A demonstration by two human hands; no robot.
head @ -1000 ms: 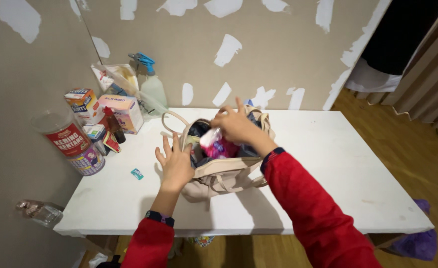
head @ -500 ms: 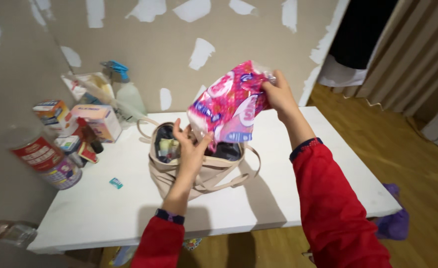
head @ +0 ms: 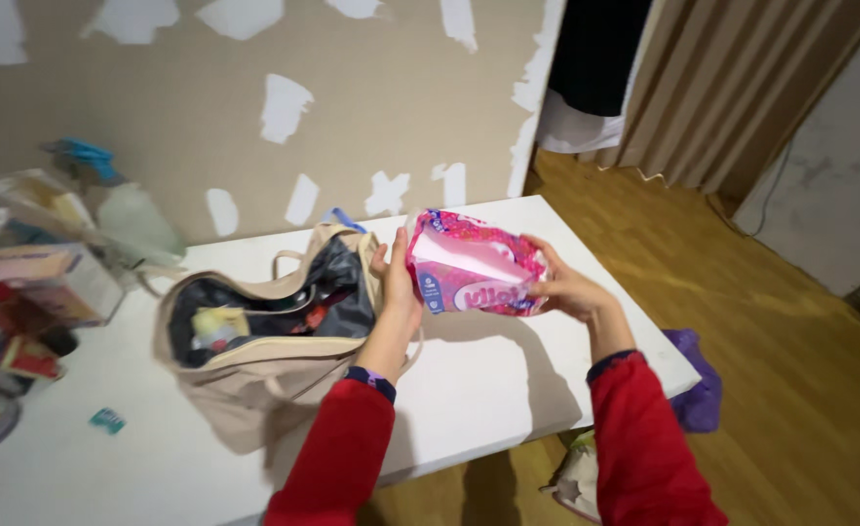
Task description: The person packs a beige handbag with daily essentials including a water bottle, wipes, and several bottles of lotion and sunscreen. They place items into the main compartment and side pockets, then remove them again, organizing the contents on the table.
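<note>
I hold a pink packet [head: 474, 273] in the air between my two hands, just to the right of the open beige bag [head: 274, 341]; my left hand [head: 398, 287] presses flat against the packet's left end, fingers upright, and my right hand [head: 561, 285] cups its right end, fingers curled around the edge, so both hands are closed on the same thing from opposite sides; the packet is soft and plastic, pink and magenta with a paler pink top face turned towards me, and it hangs above the table's right half, touching nothing but my palms; both my sleeves are red, with a dark cuff at each wrist.

The bag stands on the white table [head: 488, 380] with its mouth gaping; inside I see dark lining and a small yellowish thing [head: 217, 326], too blurred to name; its strap loops lie at the back; a little teal scrap [head: 106, 420] lies on the tabletop to the left of the bag; further left, boxes and containers [head: 45, 292] crowd the table's edge, all blurred.

Behind the table runs a beige wall [head: 157, 107] patched with white; to the right there is a wooden floor [head: 790, 390], a tan curtain [head: 732, 88], and something purple [head: 695, 385] on the floor by the table's corner.
</note>
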